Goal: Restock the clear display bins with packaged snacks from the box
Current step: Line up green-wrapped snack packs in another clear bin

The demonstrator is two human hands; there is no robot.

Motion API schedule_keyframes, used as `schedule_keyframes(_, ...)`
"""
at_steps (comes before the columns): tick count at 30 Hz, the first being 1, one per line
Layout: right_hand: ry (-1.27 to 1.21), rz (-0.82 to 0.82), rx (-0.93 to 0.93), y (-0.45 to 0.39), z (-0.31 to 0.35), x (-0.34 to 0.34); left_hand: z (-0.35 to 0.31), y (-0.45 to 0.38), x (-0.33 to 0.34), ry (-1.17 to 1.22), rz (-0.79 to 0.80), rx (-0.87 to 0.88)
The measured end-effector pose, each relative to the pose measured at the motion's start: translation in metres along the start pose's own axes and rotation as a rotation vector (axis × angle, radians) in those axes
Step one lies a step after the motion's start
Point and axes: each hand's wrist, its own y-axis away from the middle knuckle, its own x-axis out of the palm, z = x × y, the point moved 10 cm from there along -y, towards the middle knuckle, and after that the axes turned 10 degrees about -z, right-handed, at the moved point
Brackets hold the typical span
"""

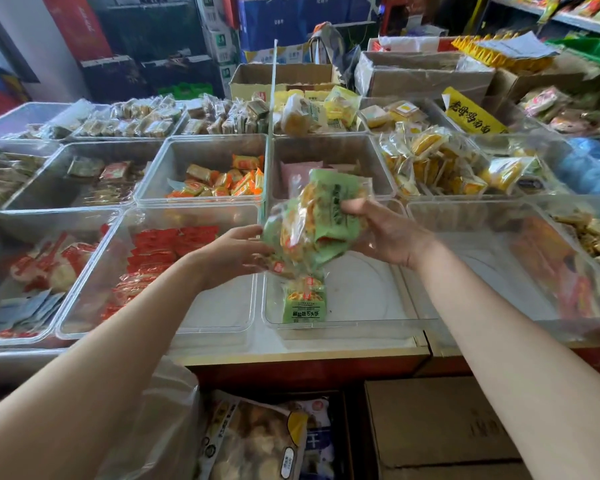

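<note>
A bunch of green snack packets point(321, 220) hangs above the near middle clear bin point(368, 320). My right hand point(385, 233) grips the bunch from the right, fingers closed over its top. My left hand point(238, 252) touches the bunch from the left and below, fingers curled against the wrappers. One green packet point(305, 303) lies alone on that bin's floor, just under the bunch. An open box with large bagged snacks point(257, 441) stands on the floor below the counter.
Clear bins cover the counter: red packets point(160, 251) near left, orange candies point(222, 181) behind, yellow packs point(440, 161) far right. A closed cardboard box point(440, 424) sits at the lower right. More cartons point(420, 74) and shelves stand behind.
</note>
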Motion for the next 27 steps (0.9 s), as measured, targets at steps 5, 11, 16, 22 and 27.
schedule_keyframes(5,0.294,0.112,0.036,-0.011,-0.015,0.022,0.002,0.002,0.005,0.068,0.047,-0.116)
schedule_keyframes(11,0.299,0.129,0.152,-0.025,-0.05,0.029,0.009,0.006,0.002,0.029,0.127,-0.132)
schedule_keyframes(16,0.113,0.125,0.2,-0.022,-0.06,-0.003,0.011,-0.007,0.023,0.182,0.131,-0.138)
schedule_keyframes(22,0.015,-0.095,0.267,-0.018,-0.077,-0.086,0.024,-0.046,0.032,-1.008,-0.025,0.324)
schedule_keyframes(27,0.186,0.041,0.345,-0.021,-0.109,-0.083,0.06,-0.065,0.076,-1.833,0.143,0.567)
